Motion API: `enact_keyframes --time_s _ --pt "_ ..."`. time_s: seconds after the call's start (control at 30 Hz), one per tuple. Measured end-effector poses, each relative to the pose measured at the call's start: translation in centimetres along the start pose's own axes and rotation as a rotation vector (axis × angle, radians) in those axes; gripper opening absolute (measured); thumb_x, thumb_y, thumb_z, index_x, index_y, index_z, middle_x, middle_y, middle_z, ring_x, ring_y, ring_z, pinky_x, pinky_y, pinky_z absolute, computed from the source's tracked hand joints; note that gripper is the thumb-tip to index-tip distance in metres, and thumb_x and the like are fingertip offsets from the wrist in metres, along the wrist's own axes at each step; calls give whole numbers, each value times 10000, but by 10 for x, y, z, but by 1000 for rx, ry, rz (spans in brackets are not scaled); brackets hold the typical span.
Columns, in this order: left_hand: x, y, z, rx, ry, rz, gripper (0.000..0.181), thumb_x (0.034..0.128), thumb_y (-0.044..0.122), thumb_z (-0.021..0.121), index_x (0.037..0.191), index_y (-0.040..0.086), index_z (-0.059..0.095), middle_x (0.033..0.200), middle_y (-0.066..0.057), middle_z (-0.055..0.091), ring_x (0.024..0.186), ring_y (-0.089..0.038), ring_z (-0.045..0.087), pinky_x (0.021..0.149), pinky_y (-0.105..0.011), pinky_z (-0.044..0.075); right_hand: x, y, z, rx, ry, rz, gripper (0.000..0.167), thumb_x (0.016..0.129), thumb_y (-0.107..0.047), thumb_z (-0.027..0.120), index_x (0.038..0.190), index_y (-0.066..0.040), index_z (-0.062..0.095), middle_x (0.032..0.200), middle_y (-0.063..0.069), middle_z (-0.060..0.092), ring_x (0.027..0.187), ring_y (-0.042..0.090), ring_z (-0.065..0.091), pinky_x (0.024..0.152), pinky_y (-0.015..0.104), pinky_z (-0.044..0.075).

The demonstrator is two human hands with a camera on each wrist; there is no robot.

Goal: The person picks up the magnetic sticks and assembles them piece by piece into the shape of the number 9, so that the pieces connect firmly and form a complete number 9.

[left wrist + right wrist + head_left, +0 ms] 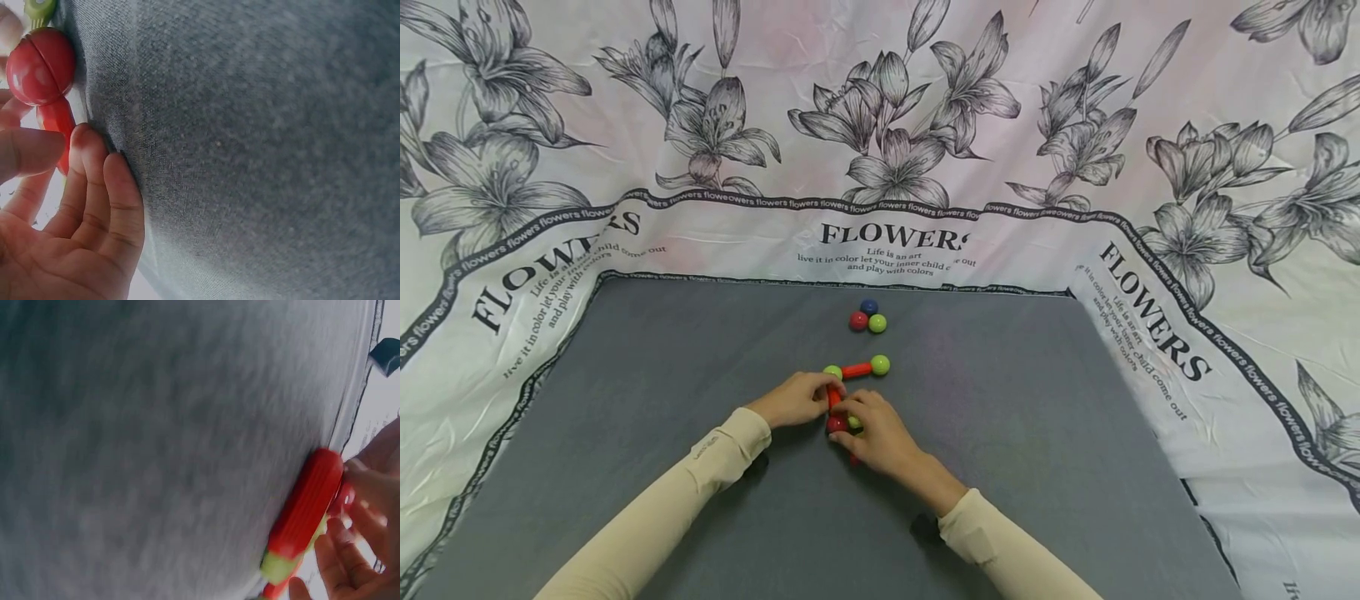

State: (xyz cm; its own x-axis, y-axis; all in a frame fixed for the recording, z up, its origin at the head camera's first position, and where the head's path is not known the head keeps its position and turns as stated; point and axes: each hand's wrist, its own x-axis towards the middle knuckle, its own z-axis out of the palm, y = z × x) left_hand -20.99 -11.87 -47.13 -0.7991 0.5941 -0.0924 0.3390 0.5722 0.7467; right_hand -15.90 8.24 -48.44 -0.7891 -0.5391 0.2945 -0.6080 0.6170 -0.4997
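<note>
My left hand (797, 400) pinches a red rod (834, 397) between thumb and fingers; this rod joins a red ball (40, 67) in the left wrist view. Around that red ball (837, 426) curl the thumb and fingers of my right hand (883, 433). A green rod (41, 9) meets the ball's other side. By the left fingertips, a green ball (832, 372) connects through another red rod (857, 370) to a second green ball (880, 365). The right wrist view has a red rod with a green end (306, 506) beside the fingers. My right hand partly hides the nearer pieces.
Farther back on the grey tabletop (1000, 375), a red ball (858, 321), a blue ball (868, 307) and a green ball (877, 323) sit clustered. Flower-printed cloth (895, 233) borders the table's back and sides.
</note>
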Motion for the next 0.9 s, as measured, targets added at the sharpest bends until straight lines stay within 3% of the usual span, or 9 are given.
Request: enact_keyframes --time_s 0.17,0.37,0.57,0.7,0.8,0.9 --pt "1 -3 0 23 6 3 319 907 -9 572 1206 57 664 842 -60 648 658 -102 513 607 -224 437 2 5 -12 51 37 68 281 906 -173 752 1159 -54 716 1108 91 691 999 256 628 862 409 528" --pt "1 -6 0 37 7 -20 362 892 0 591 1240 74 658 871 -43 625 721 -118 516 640 -235 436 0 18 -17 45 -39 138 265 932 -134 707 1178 -34 707 1132 102 701 1037 271 645 885 442 534" --pt "-6 4 4 64 40 -46 335 939 47 595 1268 59 653 857 -40 622 705 -122 517 628 -245 435 -1 26 -15 78 -46 153 220 953 -124 680 1149 -32 719 1088 96 705 1009 243 667 893 429 560" --pt "-14 14 12 177 66 -73 310 976 231 647 1260 111 676 842 -19 624 684 -115 520 609 -265 439 1 28 -14 67 -51 145 204 962 -127 668 1136 -37 723 1062 97 701 975 231 671 865 411 568" --pt "-19 19 19 264 77 -91 351 945 341 698 1250 169 689 959 -8 664 775 -113 548 695 -315 488 2 28 -14 64 -66 153 215 967 -144 665 1147 -41 722 1054 94 694 953 219 658 852 396 564" --pt "-21 23 23 275 91 -99 368 920 341 730 1248 180 689 1080 -28 699 870 -148 599 800 -398 532 2 27 -15 70 -78 164 233 952 -168 691 1152 -52 722 1059 86 679 940 213 639 839 384 555"
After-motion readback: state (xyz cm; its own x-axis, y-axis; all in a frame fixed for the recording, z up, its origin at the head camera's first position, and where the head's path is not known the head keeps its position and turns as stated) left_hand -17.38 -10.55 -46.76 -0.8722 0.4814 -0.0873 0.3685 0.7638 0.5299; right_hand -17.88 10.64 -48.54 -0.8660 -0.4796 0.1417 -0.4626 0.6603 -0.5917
